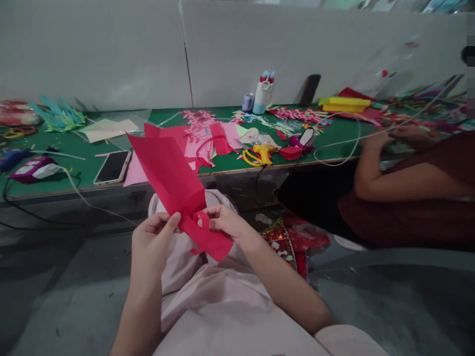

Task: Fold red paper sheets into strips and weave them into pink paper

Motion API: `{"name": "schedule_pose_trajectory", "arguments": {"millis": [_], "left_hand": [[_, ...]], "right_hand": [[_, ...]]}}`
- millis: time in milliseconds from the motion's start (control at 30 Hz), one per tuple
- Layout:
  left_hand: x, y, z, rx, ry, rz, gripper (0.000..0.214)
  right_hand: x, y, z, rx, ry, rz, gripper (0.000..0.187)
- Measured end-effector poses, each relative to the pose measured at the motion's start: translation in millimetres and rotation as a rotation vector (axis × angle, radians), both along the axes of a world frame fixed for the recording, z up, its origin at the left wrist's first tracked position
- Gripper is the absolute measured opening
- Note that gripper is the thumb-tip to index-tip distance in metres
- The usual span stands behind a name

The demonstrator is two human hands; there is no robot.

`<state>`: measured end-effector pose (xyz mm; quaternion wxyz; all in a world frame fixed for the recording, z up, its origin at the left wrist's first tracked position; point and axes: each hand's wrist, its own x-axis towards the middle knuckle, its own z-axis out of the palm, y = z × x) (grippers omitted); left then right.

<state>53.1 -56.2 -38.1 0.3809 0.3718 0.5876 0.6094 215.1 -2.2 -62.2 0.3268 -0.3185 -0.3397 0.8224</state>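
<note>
I hold a folded sheet of red paper (174,173) over my lap, tilted up to the left. My left hand (154,237) pinches its lower edge from the left, thumb on top. My right hand (222,222) grips the paper's lower right part, with a small red loop showing at its fingers that may be a scissors handle. A cut flap hangs below my right hand. My lap is covered by pale pink cloth (222,296).
A green table (85,168) ahead carries a phone (112,167), pink and red paper scraps (208,136), yellow scissors and glue gun (260,155), a white bottle (263,91), cables and yellow sheets (345,104). Another person's arm (389,168) rests on the table at right. A shiny red bag (293,242) lies on the floor.
</note>
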Motion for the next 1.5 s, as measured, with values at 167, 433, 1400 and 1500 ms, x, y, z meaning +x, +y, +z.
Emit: {"name": "schedule_pose_trajectory", "arguments": {"millis": [167,433,1400,1500], "left_hand": [[0.0,0.7,1.5,-0.014,0.005,0.015,0.02],[0.6,-0.5,2.5,-0.003,-0.029,0.021,0.02],[-4.9,6.2,-2.0,0.006,-0.113,0.038,0.031],[-2.1,2.6,-1.9,-0.109,-0.114,-0.081,0.039]], "right_hand": [[0.6,-1.9,1.1,0.002,0.028,0.0,0.041],[-2.6,-5.1,-5.5,0.015,0.065,-0.055,0.039],[-0.4,-5.0,-5.0,0.037,0.003,-0.036,0.041],[-4.3,-4.8,-3.7,0.03,0.003,-0.09,0.043]]}}
